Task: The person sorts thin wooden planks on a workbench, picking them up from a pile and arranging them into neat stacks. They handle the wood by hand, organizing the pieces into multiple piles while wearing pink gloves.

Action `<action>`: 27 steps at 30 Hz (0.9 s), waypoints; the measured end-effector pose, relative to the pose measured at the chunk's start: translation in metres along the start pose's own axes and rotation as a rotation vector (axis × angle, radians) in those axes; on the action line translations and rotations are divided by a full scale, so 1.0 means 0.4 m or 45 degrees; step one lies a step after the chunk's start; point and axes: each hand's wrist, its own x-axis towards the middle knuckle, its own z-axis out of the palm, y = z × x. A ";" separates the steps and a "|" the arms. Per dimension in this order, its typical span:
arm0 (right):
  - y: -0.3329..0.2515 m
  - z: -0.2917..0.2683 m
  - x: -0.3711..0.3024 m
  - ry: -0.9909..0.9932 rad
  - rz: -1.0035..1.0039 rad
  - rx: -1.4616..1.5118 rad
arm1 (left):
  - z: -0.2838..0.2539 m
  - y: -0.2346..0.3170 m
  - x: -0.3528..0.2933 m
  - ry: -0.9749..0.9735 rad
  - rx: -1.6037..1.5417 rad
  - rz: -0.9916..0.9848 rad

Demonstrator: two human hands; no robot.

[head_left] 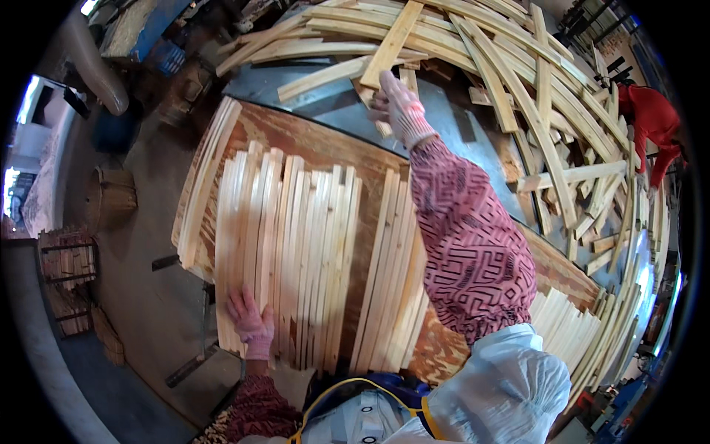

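Right now your right hand [400, 106] reaches to the far edge of the surface [310, 140], its grip closed around the near end of a wooden slat [390, 46]. That slat's long axis runs straight away from you, up into the loose pile of slats [532, 96] beyond. Your left hand [250, 323] lies flat, fingers spread and holding nothing, on the near end of the sorted slat stack [285, 244] at the surface's near left corner.
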 end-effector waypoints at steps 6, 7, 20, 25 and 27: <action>-0.024 -0.002 -0.025 -0.067 0.165 0.692 | -0.051 0.111 0.120 -0.080 -0.147 -0.069; 0.014 -0.011 -0.115 -0.146 0.278 0.837 | -0.096 0.188 0.164 -0.063 -0.648 -0.055; -0.111 -0.649 -0.498 0.795 -0.465 -2.609 | -0.163 0.880 0.314 -1.191 -2.366 -0.151; -0.140 -0.752 -0.465 0.638 0.424 -2.262 | -0.251 0.916 0.176 -0.933 -2.200 -0.063; -0.082 -0.797 -0.522 0.573 0.189 -1.802 | -0.185 0.923 0.096 -0.845 -2.223 -0.006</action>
